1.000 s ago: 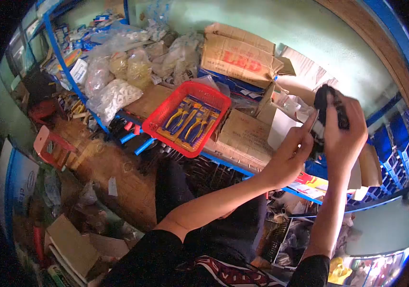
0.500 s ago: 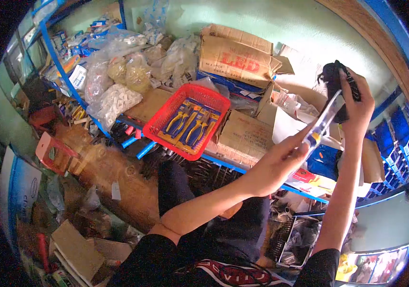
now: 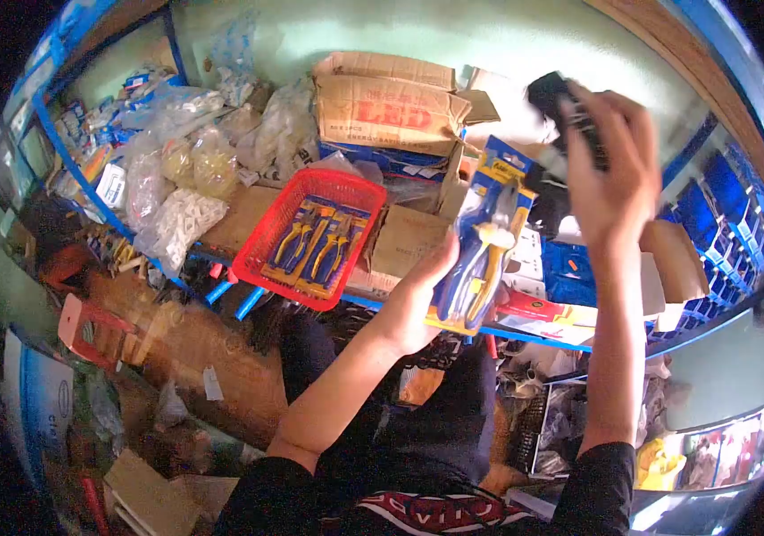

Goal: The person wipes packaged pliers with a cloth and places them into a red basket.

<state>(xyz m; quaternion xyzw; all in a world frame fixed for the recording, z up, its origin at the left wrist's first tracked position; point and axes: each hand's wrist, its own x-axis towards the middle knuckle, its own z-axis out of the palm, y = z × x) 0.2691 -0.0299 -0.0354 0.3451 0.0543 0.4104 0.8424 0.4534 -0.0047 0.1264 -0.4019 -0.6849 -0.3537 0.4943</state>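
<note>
My left hand (image 3: 416,308) grips the lower left edge of a carded pack of pliers (image 3: 478,259). The pack is tilted, and the pliers' blue and yellow handles point down. To the right and higher, my right hand (image 3: 618,179) is closed around a dark, cloth-like black bundle (image 3: 550,96), blurred by motion. The bundle is apart from the pack. Left of my left hand, a red plastic basket (image 3: 248,259) holds more carded pliers (image 3: 315,246), lying side by side with blue and yellow handles.
A cardboard box marked LED (image 3: 391,103) stands behind the basket. Clear plastic bags (image 3: 199,161) are heaped at the left of the shelf. Blue bins (image 3: 712,219) line the right side. An open carton (image 3: 145,491) lies on the floor at lower left.
The pliers pack has turned from edge-on to face me and moved left and down with my left hand. My right hand has moved left with the black bundle, away from the pack.
</note>
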